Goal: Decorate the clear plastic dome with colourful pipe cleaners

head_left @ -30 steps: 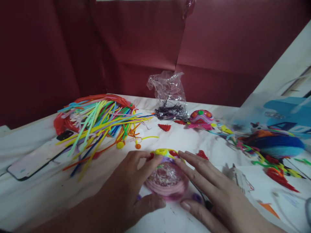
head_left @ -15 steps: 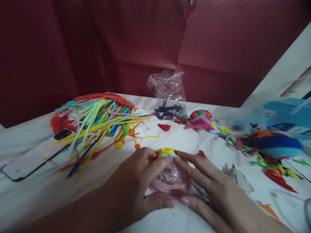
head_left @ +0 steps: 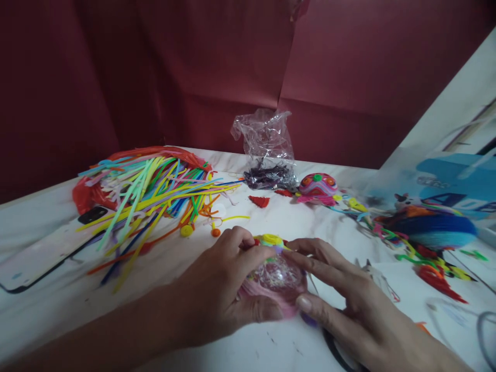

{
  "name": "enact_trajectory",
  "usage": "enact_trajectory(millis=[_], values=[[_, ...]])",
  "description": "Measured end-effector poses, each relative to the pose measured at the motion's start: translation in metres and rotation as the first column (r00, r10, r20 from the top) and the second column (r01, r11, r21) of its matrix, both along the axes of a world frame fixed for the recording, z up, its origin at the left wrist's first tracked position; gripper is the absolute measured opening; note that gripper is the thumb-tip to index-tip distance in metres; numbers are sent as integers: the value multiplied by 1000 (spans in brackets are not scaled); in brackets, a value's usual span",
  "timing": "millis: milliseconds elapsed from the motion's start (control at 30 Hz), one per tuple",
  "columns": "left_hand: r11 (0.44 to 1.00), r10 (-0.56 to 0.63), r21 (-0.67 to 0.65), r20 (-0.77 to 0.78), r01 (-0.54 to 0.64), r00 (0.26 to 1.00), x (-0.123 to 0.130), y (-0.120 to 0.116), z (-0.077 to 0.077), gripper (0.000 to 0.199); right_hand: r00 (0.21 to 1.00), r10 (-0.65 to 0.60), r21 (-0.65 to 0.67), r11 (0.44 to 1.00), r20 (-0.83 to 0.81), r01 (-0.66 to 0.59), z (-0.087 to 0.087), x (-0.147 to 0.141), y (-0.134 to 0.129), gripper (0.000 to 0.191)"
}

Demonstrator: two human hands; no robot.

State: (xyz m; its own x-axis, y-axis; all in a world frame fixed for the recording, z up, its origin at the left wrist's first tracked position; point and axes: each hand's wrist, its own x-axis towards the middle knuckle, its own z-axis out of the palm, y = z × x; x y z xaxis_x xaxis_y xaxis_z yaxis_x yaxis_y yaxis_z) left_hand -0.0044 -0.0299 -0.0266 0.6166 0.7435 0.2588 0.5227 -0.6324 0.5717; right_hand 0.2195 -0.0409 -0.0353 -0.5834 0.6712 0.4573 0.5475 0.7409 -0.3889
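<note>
A clear plastic dome (head_left: 279,275) sits low in the middle, ringed with pink pipe cleaner around its lower part. On its far side are a yellow coil (head_left: 270,239) and bits of red. My left hand (head_left: 220,284) grips the dome from the left, thumb along the near pink rim and fingers up by the coil. From the right, my right hand (head_left: 349,297) holds it with fingertips near the top and thumb at the lower rim. A dark curved object (head_left: 336,347) lies partly hidden beneath my right hand; I cannot tell what it is.
Loose pipe cleaners (head_left: 155,191) spill from a red bag at the left, over a phone (head_left: 46,253). Behind stands a clear bag (head_left: 267,155) of dark strands. A finished-looking pink craft head (head_left: 318,187), a blue yarn-like piece (head_left: 434,230) and red scraps (head_left: 259,201) lie around.
The dome has tilted and shifted slightly right between my hands. My right thumb has moved right along the rim, apart from my left thumb. The view has shifted a little.
</note>
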Motion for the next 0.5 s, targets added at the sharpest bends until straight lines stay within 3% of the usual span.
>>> enact_trajectory(millis=[133,300,500], values=[[999,12,-45,98,-7,995,-3,-2,-3,57,999,4,-1,1000,-51,-4,-4,1,-2,30],[958,204,-258,319,-122,926,-7,4,-14,37,999,-1,77,997,-54,6,-7,5,-5,28],[919,231,-383,344,-88,910,-7,12,-20,35,997,-33,99,994,-70,40,-10,4,-5,25]])
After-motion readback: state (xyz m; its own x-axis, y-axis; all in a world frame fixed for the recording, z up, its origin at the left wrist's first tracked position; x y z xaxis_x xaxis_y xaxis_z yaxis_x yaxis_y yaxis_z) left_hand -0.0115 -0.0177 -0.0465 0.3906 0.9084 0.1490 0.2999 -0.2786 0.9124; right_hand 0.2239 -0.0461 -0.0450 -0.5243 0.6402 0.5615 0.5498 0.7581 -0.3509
